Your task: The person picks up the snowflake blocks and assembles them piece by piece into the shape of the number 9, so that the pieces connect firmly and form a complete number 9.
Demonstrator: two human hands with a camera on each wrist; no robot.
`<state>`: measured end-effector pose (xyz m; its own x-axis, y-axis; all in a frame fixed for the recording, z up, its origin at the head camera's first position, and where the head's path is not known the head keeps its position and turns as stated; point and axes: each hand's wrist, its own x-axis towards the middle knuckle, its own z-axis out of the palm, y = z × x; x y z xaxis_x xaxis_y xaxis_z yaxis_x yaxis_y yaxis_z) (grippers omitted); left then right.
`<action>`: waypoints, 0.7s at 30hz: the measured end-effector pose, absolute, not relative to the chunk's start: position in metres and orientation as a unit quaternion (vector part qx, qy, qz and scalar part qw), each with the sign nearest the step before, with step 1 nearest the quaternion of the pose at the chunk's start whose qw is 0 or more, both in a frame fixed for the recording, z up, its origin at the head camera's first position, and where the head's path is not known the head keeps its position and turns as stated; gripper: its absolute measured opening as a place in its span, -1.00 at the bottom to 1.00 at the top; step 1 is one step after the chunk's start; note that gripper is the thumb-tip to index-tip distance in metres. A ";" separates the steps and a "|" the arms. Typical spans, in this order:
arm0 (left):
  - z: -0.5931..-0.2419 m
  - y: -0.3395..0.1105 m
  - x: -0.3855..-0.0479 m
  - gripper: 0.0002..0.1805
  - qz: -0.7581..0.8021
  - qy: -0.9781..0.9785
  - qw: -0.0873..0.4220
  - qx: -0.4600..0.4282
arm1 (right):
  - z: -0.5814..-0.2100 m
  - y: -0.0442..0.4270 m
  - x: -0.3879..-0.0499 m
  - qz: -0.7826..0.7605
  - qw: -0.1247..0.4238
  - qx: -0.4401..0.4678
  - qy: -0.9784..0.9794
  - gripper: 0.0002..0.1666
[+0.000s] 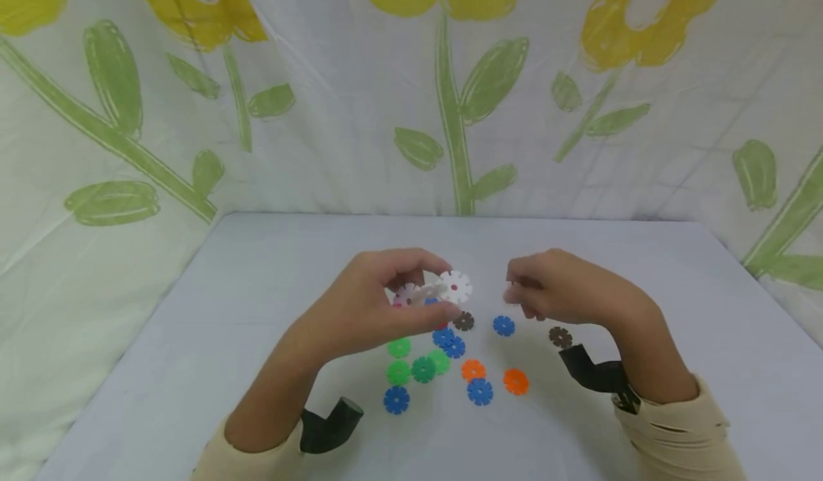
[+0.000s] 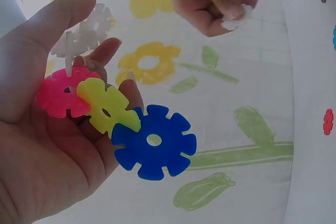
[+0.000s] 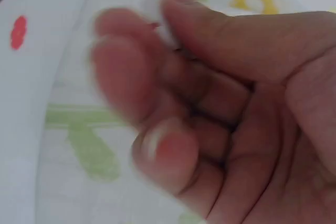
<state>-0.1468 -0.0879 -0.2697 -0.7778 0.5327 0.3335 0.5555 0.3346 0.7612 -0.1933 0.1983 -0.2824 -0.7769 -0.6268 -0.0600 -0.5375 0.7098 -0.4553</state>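
Observation:
My left hand (image 1: 360, 309) grips a chain of interlocking notched plastic discs. In the left wrist view the chain shows a white disc (image 2: 96, 27), a pink disc (image 2: 55, 95), a yellow disc (image 2: 102, 103) and a blue disc (image 2: 139, 153), slotted edge to edge. Its white end stands between my thumb and fingers. To the right and apart from it, my right hand (image 1: 572, 288) pinches a small white disc (image 2: 235, 23) between thumb and curled fingers. In the right wrist view that hand is blurred and mostly covers the piece.
Loose discs lie on the white table (image 1: 193, 338) below the hands: several blue ones (image 1: 396, 399), several green ones (image 1: 398, 372), two orange ones (image 1: 516, 382) and brown ones (image 1: 561, 336). A flower-printed curtain (image 1: 347, 124) hangs behind the table.

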 end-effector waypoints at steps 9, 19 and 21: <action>-0.272 -0.085 -0.148 -0.63 -0.458 -0.825 0.010 -0.331 | -0.260 0.187 -0.162 -0.296 0.041 -0.376 0.877 -0.85; -0.273 -0.084 -0.149 -0.68 -0.469 -0.807 0.007 -0.359 | -0.257 0.181 -0.152 -0.286 -0.075 -0.470 0.832 -0.91; -0.274 -0.083 -0.149 -0.69 -0.474 -0.800 0.006 -0.368 | -0.257 0.180 -0.151 -0.295 -0.085 -0.477 0.823 -0.90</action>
